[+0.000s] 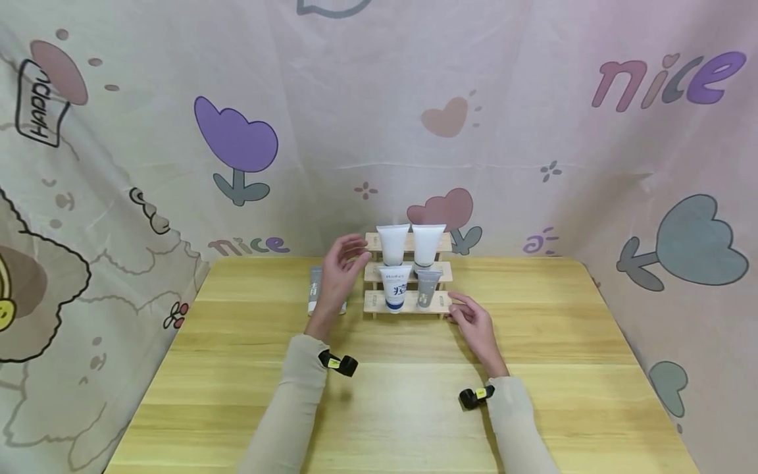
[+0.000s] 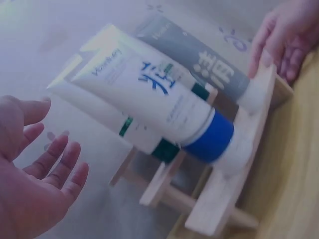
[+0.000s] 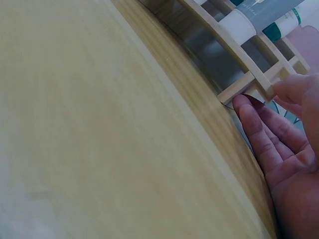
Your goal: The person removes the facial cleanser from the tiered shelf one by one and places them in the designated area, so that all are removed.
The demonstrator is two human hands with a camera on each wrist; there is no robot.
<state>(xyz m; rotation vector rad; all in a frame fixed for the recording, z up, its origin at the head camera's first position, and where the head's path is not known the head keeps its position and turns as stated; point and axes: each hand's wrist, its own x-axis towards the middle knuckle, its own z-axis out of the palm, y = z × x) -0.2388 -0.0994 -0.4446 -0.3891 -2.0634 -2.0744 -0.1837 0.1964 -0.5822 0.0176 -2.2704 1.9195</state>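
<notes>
A three-tier wooden rack [image 1: 373, 303] stands on the table with squeeze tubes upright on it, caps down. On its lowest step are a white tube with a blue cap [image 1: 395, 286] and a grey tube [image 1: 428, 288]. Behind them stand two white tubes, a left one [image 1: 393, 243] and a right one [image 1: 428, 243]; green caps show in the left wrist view. My right hand [image 1: 476, 326] pinches the right end of the lowest step between thumb and fingers. Left of the rack, my left hand [image 1: 342, 273] hovers with relaxed, slightly bent fingers, apart from the tubes.
Another grey tube [image 1: 314, 283] lies on the wooden table [image 1: 391, 408] left of the rack, partly hidden by my left hand and wrist. A printed cloth [image 1: 331, 118] hangs behind the table and along both sides.
</notes>
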